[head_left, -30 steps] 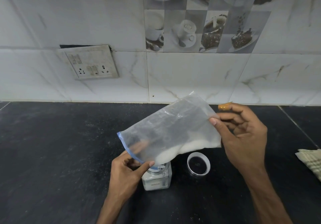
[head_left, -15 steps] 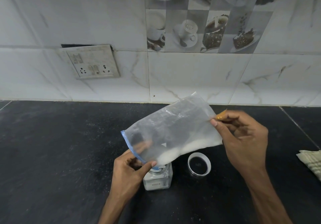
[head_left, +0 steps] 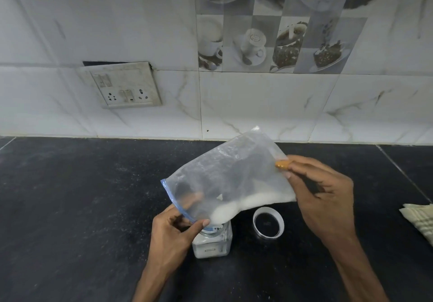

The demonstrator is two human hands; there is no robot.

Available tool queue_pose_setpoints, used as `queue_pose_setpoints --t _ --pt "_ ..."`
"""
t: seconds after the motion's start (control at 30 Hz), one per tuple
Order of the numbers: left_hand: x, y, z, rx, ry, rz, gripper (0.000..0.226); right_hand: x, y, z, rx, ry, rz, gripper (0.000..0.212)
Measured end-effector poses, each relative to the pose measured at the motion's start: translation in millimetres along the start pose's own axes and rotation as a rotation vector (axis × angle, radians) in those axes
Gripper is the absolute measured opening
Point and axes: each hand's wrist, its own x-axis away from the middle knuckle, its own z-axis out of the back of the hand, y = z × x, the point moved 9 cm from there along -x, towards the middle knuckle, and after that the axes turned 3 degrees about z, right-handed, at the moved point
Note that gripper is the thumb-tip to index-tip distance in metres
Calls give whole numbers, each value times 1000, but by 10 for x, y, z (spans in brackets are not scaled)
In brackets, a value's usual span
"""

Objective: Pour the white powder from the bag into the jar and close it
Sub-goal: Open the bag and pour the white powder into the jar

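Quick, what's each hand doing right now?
Left hand: pinches the zip bag at its mouth, over the jar.
Right hand: pinches the bag's raised bottom edge.

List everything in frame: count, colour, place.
bag: 1, clear, blue zip edge, tilted mouth-down over jar
powder: white, in bag's low edge and in jar
jar: 1, clear, open, on counter
lid: 1, white, on counter right of jar
cloth: 1, pale checked, counter's right edge
socket plate: 1, off-white, wall left
counter: 1, black
wall: white marbled tiles, coffee-picture tiles above
left hand: 1, pinches bag mouth at jar
right hand: 1, pinches bag's raised end
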Motion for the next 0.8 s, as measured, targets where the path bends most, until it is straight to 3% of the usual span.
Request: queue_pose_setpoints --t 0.8 --pt "-6 -11 -8 -31 2 -24 52 5 108 61 -68 70 -61 33"
